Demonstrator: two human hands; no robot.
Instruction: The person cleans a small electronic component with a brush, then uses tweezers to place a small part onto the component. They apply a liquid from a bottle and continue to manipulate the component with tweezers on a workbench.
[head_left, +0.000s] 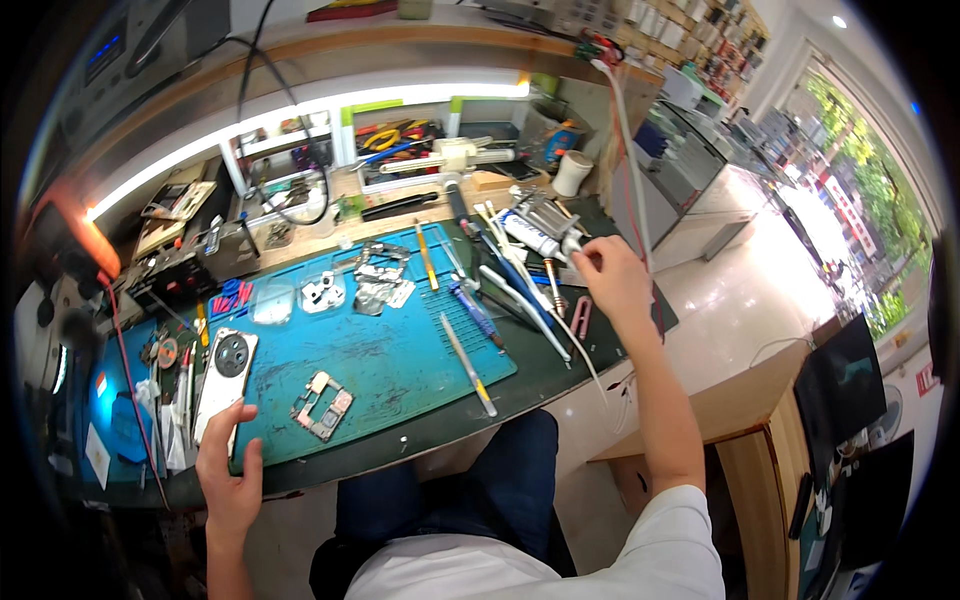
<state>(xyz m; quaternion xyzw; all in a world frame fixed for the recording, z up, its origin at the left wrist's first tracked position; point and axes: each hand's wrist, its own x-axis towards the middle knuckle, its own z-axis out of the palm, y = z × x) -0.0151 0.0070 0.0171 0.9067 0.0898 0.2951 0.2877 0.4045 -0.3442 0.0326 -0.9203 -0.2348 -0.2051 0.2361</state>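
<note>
My left hand is at the near left edge of the bench, thumb and fingers apart. Its fingertips overlap the lower end of a white phone with a round black camera module; whether they touch it I cannot tell. To its right a small phone circuit board lies on the blue work mat. Over the right end of the bench, my right hand has its thumb and fingertips pinched together. They meet beside the white end of a white-and-blue tube; what they hold, if anything, is hidden.
A craft knife, a blue screwdriver and yellow tweezers lie on the mat. Metal phone parts and a clear box sit farther back. A white cable hangs over the right edge; a shelf spans the back.
</note>
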